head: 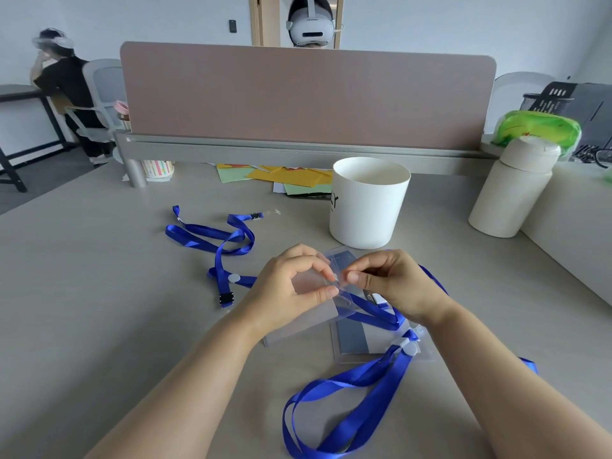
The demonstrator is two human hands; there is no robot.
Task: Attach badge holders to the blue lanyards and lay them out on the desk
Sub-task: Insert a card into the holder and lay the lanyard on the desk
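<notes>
closest to the person, a blue lanyard loop [347, 409] lies on the desk [99, 309]. its white button end rests on a flat badge holder [354, 336] with a blue card inside. i cannot tell if the two are joined.

just past that, both hands work above the desk. the left hand [284, 293] pinches the top edge of a clear badge holder [308, 316] with thumb and fingers. the right hand [397, 286] pinches a tiny clear clip [337, 279] right at the holder's slot. a blue ribbon [374, 308] runs out from under that hand.

the clip is small and see-through, like the holder, so it could miss the slot or slip from the fingers. the ribbon lies close to the near loop, so a pull could tangle them or drag the flat holder.

further left, a loose lanyard [212, 240] waits. behind stand a white cup [367, 203] and a cream bottle [510, 193].
</notes>
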